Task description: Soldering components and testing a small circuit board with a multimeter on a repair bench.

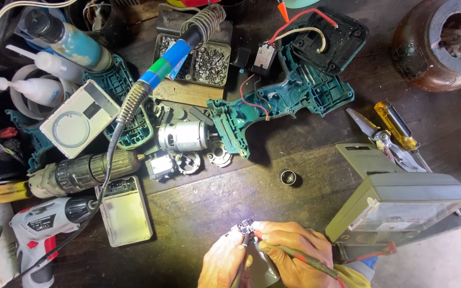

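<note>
My left hand [222,264] and my right hand [294,253] meet at the bottom centre of the dark workbench [204,202]. Between the fingertips sits a small dark switch part [244,228], lit brightly. My right hand pinches a thin probe with a red and green lead [316,262] against it. My left hand steadies the part and seems to hold a second thin probe, mostly hidden. Just right of my right hand stands a grey-green meter [396,205].
A teal drill housing half [289,96] with red wires lies open at centre, a silver motor [182,136] and small gear parts beside it. A soldering iron [172,58] rests on its stand. Drills, glue tubes, pliers [380,136] and a yellow screwdriver [396,124] crowd the sides.
</note>
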